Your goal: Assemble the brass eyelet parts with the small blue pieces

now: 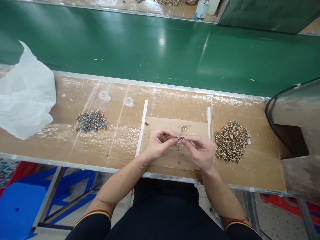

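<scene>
My left hand (161,142) and my right hand (200,149) meet over a cardboard sheet (165,161) taped to the bench. Between their fingertips is a small blue and brass-coloured part (179,138), pinched from both sides. Its details are too small to make out. To the right of my right hand lies a large pile of small brass-coloured parts (232,141). Farther left, a smaller pile of blue and brass-coloured parts (91,121) rests on the bench.
Two translucent small cups (128,102) lie behind the left pile. A white plastic bag (27,93) covers the bench's left end. Beyond the bench runs a green surface (150,50). A metal housing (300,133) with a black cable stands at right.
</scene>
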A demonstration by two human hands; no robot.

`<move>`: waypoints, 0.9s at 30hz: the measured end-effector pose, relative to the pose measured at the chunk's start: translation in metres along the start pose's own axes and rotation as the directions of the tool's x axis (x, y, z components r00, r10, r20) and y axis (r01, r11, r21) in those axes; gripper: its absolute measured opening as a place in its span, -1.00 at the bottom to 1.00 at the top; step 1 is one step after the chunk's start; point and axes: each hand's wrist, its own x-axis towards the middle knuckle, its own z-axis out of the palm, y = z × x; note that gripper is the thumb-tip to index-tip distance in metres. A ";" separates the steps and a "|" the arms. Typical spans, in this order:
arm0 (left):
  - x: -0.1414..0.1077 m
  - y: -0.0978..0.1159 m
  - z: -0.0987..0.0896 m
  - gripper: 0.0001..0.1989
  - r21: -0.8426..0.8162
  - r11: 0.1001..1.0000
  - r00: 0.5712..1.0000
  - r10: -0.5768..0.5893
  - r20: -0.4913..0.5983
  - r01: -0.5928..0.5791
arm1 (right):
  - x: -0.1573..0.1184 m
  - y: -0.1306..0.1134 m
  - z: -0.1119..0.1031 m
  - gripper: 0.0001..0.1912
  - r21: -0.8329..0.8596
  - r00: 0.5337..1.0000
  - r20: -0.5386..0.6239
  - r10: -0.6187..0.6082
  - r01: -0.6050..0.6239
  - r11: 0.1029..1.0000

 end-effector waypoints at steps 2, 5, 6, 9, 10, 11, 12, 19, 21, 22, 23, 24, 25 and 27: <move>-0.001 0.001 0.000 -0.83 0.027 0.999 1.000 0.025 0.002 -0.025 | 0.000 0.000 0.000 -0.79 -0.005 1.000 0.005 -0.011 0.011 1.000; -0.002 0.003 0.002 -0.89 0.091 0.988 0.992 0.127 0.014 -0.128 | 0.000 0.000 0.000 -0.77 -0.006 1.000 0.009 -0.022 0.022 1.000; -0.003 0.004 0.002 -0.91 0.122 0.978 0.985 0.170 0.022 -0.171 | 0.000 0.000 0.000 -0.77 -0.002 1.000 0.010 -0.027 0.027 1.000; -0.003 0.005 0.003 -0.92 0.214 0.931 0.956 0.288 0.061 -0.295 | 0.000 -0.002 0.001 -0.76 0.013 0.999 0.005 -0.042 0.042 0.999; -0.003 0.005 0.003 -0.91 0.240 0.914 0.945 0.319 0.073 -0.327 | -0.001 -0.002 0.002 -0.76 0.017 0.999 0.002 -0.047 0.046 0.999; -0.003 0.005 0.003 -0.90 0.260 0.898 0.935 0.345 0.082 -0.354 | -0.001 -0.003 0.002 -0.75 0.020 0.999 -0.002 -0.051 0.051 0.999; -0.003 0.005 0.003 -0.89 0.277 0.884 0.927 0.365 0.089 -0.375 | -0.001 -0.003 0.003 -0.75 0.022 0.998 -0.004 -0.055 0.055 0.998; -0.003 0.003 0.004 -0.88 0.324 0.843 0.903 0.415 0.115 -0.429 | 0.001 -0.004 0.003 -0.76 0.040 0.997 0.028 -0.073 0.072 0.997; -0.004 0.003 0.004 -0.88 0.321 0.840 0.898 0.423 0.118 -0.438 | 0.001 -0.005 0.002 -0.76 0.054 0.997 0.038 -0.071 0.068 0.996; -0.004 0.003 0.004 -0.88 0.320 0.841 0.899 0.422 0.117 -0.436 | 0.002 -0.005 0.002 -0.76 0.063 0.997 0.040 -0.068 0.065 0.996; -0.004 0.003 0.004 -0.88 0.319 0.844 0.901 0.419 0.114 -0.432 | 0.002 -0.005 0.002 -0.76 0.073 0.997 0.044 -0.066 0.063 0.995; -0.003 0.004 0.004 -0.88 0.317 0.846 0.903 0.415 0.110 -0.428 | 0.002 -0.004 0.003 -0.77 0.081 0.997 0.045 -0.063 0.060 0.995; -0.003 0.004 0.004 -0.88 0.316 0.850 0.906 0.410 0.108 -0.422 | 0.001 -0.004 0.003 -0.77 0.087 0.997 0.045 -0.061 0.057 0.995; -0.003 0.005 0.005 -0.89 0.308 0.864 0.917 0.387 0.101 -0.399 | 0.000 -0.002 0.004 -0.77 0.096 0.997 0.039 -0.059 0.055 0.994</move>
